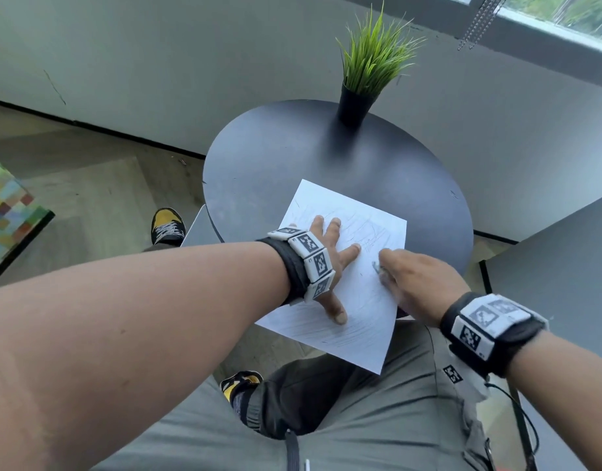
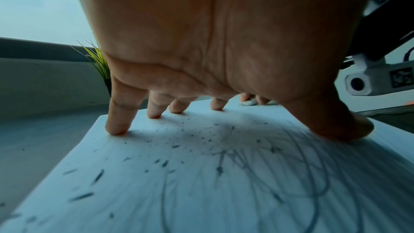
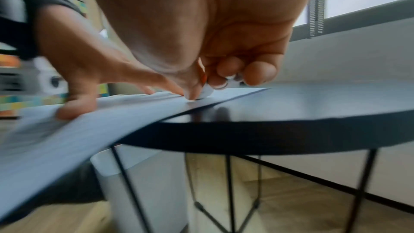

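Note:
A white sheet of paper [image 1: 371,300] with pencil scribbles lies on the round black table [image 1: 293,147], and its near corner hangs over the edge. My left hand [image 1: 330,256] presses the sheet with spread, straight fingers [image 2: 121,112]. My right hand [image 1: 388,266] pinches a small white eraser [image 1: 377,266] against the sheet's right side. The eraser [image 3: 207,92] shows between the thumb and fingertips in the right wrist view. Dark eraser crumbs [image 2: 201,135] are scattered over the paper [image 2: 201,192] under my left palm.
A potted grass plant [image 1: 367,69] stands at the table's far edge. A white bin [image 3: 139,183] sits on the floor under the table, among thin black legs [image 3: 230,192]. A grey surface [image 1: 564,273] stands to the right. My knees are close below the table's near edge.

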{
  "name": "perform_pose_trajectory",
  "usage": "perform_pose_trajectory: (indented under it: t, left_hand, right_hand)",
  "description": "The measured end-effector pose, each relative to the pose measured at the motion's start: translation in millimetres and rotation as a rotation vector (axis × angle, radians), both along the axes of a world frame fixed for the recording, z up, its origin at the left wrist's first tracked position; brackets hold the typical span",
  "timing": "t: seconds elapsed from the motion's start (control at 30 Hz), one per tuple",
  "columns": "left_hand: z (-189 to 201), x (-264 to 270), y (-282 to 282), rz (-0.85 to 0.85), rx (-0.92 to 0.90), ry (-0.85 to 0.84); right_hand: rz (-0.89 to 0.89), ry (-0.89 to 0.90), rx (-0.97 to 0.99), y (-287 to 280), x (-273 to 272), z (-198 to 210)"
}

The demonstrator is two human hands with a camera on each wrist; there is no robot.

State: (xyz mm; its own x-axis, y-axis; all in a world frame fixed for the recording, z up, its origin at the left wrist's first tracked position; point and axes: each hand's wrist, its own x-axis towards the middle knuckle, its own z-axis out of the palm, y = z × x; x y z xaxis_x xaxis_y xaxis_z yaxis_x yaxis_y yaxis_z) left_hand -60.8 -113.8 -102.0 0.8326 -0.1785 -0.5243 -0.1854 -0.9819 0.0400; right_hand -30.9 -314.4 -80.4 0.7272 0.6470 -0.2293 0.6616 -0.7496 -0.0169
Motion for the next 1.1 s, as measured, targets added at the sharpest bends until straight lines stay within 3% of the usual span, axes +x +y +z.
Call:
perform_pose_trajectory:
  t: [0.13, 0.27, 0.43, 0.47, 0.6, 0.73, 0.8, 0.87, 0.93, 1.03, 1.1]
  left_hand:
    - [-1.7, 0.6, 0.7, -0.009, 0.012, -0.013]
    - [0.2, 2.0, -1.1, 0.005, -0.007, 0.003]
    - [1.0, 0.3, -1.5, -0.009, 0.019, -0.015]
    - [0.9, 0.6, -1.9, -0.008, 0.018, -0.016]
    - [0.7, 1.4, -2.4, 0.002, 0.011, -0.003]
    - [0.2, 1.0, -2.6, -0.005, 0.023, -0.009]
    - [0.5, 2.0, -2.3, -0.009, 0.015, 0.004]
    - [-0.1, 3.3, -2.2, -0.006, 0.003, 0.011]
    - [-0.2, 2.4, -1.7, -0.007, 0.004, 0.013]
    - [-2.5, 1.6, -0.9, -0.012, 0.014, 0.007]
    - [-1.4, 3.6, -0.8, -0.014, 0.018, 0.000]
  right_hand:
    - [0.277, 0.075, -0.074, 6.9, -38.2, -8.0]
    - [0.009, -0.021, -0.017, -5.1, -0.1, -0.3]
    - [0.304, 0.077, -0.042, 7.7, -45.8, -7.9]
    - [0.293, 0.082, -0.056, 5.5, -40.4, -5.8]
    - [-0.005, -0.011, 0.000, -4.7, 4.4, -4.0]
    - [0.241, 0.151, -0.015, 10.5, -42.4, -8.3]
    - [0.209, 0.159, -0.022, 6.7, -37.1, -5.1]
    - [0.050, 0.059, -0.005, -0.3, -12.3, -3.7]
    - [0.011, 0.013, 0.013, -3.7, -3.4, -5.9]
    - [0.237, 0.131, -0.026, 10.5, -37.1, -8.7]
    - [0.249, 0.155, -0.042, 7.1, -36.7, -7.8]
